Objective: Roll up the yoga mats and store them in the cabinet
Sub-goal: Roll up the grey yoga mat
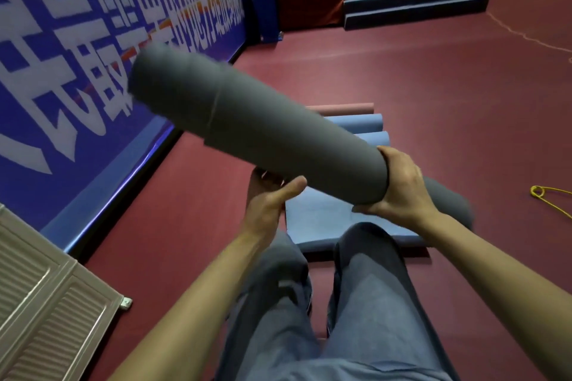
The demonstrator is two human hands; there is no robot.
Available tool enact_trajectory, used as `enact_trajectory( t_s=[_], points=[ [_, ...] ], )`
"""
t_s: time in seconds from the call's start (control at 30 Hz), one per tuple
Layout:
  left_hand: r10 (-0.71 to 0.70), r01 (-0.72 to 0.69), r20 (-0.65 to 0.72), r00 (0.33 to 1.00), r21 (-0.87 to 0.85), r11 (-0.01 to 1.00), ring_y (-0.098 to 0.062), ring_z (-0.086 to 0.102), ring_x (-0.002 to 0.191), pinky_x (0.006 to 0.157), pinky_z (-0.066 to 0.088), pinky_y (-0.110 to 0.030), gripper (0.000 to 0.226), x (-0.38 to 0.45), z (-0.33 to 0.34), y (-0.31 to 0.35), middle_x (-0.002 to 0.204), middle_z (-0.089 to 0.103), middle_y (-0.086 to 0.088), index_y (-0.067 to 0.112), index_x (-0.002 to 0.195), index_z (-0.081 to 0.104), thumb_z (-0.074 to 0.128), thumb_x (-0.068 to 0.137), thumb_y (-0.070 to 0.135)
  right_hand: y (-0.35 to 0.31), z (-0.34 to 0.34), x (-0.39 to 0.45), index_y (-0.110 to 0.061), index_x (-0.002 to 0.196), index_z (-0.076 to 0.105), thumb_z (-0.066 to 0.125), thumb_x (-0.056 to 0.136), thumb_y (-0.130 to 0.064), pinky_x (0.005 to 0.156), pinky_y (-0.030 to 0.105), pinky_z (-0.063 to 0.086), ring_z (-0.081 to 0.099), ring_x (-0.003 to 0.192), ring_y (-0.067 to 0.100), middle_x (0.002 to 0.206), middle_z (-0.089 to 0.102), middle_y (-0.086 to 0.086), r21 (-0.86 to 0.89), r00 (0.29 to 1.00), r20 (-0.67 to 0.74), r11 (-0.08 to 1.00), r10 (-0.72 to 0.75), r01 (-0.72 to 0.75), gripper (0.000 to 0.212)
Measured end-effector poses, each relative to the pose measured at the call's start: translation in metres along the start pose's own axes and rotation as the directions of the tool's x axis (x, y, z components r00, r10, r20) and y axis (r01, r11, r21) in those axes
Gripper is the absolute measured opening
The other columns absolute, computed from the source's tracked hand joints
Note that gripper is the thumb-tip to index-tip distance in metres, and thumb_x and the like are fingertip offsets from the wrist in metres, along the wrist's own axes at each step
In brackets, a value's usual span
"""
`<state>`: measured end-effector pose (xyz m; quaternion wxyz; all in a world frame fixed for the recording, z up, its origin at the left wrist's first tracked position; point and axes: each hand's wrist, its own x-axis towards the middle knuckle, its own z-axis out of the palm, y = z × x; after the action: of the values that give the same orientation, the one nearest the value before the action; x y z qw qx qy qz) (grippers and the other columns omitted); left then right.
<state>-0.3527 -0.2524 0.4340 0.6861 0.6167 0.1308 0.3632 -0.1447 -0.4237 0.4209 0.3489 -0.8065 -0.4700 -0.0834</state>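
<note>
Hands grip rolled grey mat.

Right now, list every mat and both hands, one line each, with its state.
Grey mat: rolled up, lifted off the floor, tilted.
Left hand: grips the grey mat from below.
Right hand: cups the grey mat's near end.
Second grey mat: rolled, lying on the floor.
Blue mats: two rolled, on the floor.
Pink mat: rolled, on the floor.
Flat blue mat: unrolled.
</note>
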Motion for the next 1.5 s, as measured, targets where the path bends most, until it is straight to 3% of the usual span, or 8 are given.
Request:
enact_trajectory(
  t_s=[0.23, 0.47, 0.6, 0.97, 1.1, 1.23, 1.37, 1.5],
  points=[
    [0.003, -0.078, 0.165, 0.986, 0.452, 0.888, -0.002, 0.055, 0.111, 0.088, 0.051, -0.023, 0.102, 0.038, 0.029, -0.006, 0.125, 0.045, 0.003, 0.022, 0.142, 0.036, 0.089, 0.057, 0.041, -0.035, -0.007, 0.019, -0.014, 0.143, 0.042, 0.091, 0.039, -0.052, 0.090, 0.006, 0.041, 0.053, 0.111, -0.009, 0.129, 0.053, -0.016, 0.391, 0.999, 0.030, 0.920, -0.045, 0.030, 0.121],
    [-0.090, -0.035, 0.234, 0.968, 0.481, 0.876, 0.004, 0.053, 0.127, 0.101, 0.048, -0.026, 0.098, 0.023, 0.030, -0.056, 0.135, 0.057, 0.028, 0.043, 0.141, 0.044, 0.097, 0.060, 0.027, -0.021, 0.001, -0.009, -0.022, 0.155, 0.021, 0.100, 0.053, -0.031, 0.100, 0.028, 0.050, 0.048, 0.134, 0.008, 0.149, 0.042, -0.008, 0.501, 1.000, 0.008, 0.866, -0.024, 0.017, 0.130],
    [-0.183, -0.003, 0.252, 0.950, 0.594, 0.805, 0.003, 0.057, 0.126, 0.105, 0.050, -0.034, 0.091, 0.015, 0.009, -0.083, 0.132, 0.064, 0.023, 0.047, 0.142, 0.049, 0.094, 0.066, 0.025, -0.006, 0.003, -0.004, -0.040, 0.158, -0.007, 0.098, 0.056, -0.038, 0.115, 0.030, 0.038, 0.037, 0.141, 0.000, 0.158, 0.014, -0.029, 0.340, 0.955, 0.281, 0.940, -0.094, -0.007, 0.146],
    [-0.047, -0.188, 0.294, 0.955, 0.719, 0.669, -0.001, 0.063, 0.118, 0.096, 0.053, -0.031, 0.114, 0.007, 0.010, -0.080, 0.129, 0.064, 0.021, 0.047, 0.150, 0.038, 0.093, 0.050, 0.052, -0.042, -0.032, 0.017, -0.041, 0.134, 0.035, 0.082, 0.043, -0.076, 0.084, 0.030, 0.047, 0.056, 0.101, 0.008, 0.120, 0.050, -0.019, -0.091, 0.926, 0.372, 0.990, -0.066, 0.107, 0.109],
    [-0.275, 0.001, 0.322, 0.906, 0.647, 0.762, -0.003, 0.055, 0.129, 0.103, 0.051, -0.037, 0.115, 0.006, -0.006, -0.104, 0.144, 0.054, 0.017, 0.040, 0.153, 0.035, 0.099, 0.058, 0.038, -0.045, -0.017, 0.025, -0.035, 0.152, 0.021, 0.080, 0.052, -0.077, 0.095, 0.033, 0.047, 0.053, 0.118, 0.018, 0.138, 0.038, -0.011, -0.154, 0.865, 0.501, 0.980, -0.035, 0.128, 0.123],
    [-0.431, 0.380, 0.206, 0.878, 0.246, 0.892, -0.021, 0.057, 0.131, 0.103, 0.052, -0.044, 0.046, 0.011, -0.009, -0.119, 0.137, 0.064, 0.001, 0.029, 0.134, 0.064, 0.065, 0.088, 0.031, -0.037, -0.012, 0.027, -0.041, 0.151, 0.021, 0.083, 0.055, -0.070, 0.095, 0.030, 0.046, 0.048, 0.121, 0.013, 0.143, 0.031, -0.016, -0.103, 0.846, 0.531, 0.986, -0.056, 0.130, 0.117],
    [-0.570, 0.563, 0.008, 0.822, 0.147, 0.814, -0.024, 0.071, 0.105, 0.088, 0.057, -0.041, 0.061, 0.028, -0.002, -0.116, 0.112, 0.075, -0.008, 0.011, 0.115, 0.072, 0.050, 0.091, 0.062, -0.041, -0.006, 0.031, -0.040, 0.149, 0.023, 0.071, 0.059, -0.081, 0.102, 0.036, 0.045, 0.043, 0.128, 0.017, 0.146, 0.030, -0.012, -0.098, 0.844, 0.534, 0.988, -0.049, 0.120, 0.109],
    [-0.550, 0.544, -0.018, 0.835, 0.175, 0.821, -0.013, 0.068, 0.074, 0.061, 0.055, -0.027, 0.035, 0.034, 0.004, -0.110, 0.084, 0.073, -0.001, 0.006, 0.108, 0.069, 0.052, 0.103, 0.036, -0.045, 0.013, 0.029, -0.038, 0.153, 0.015, 0.071, 0.063, -0.080, 0.114, 0.042, 0.037, 0.031, 0.143, 0.027, 0.158, 0.017, -0.001, -0.089, 0.821, 0.571, 0.995, 0.010, 0.050, 0.114]
  ],
)
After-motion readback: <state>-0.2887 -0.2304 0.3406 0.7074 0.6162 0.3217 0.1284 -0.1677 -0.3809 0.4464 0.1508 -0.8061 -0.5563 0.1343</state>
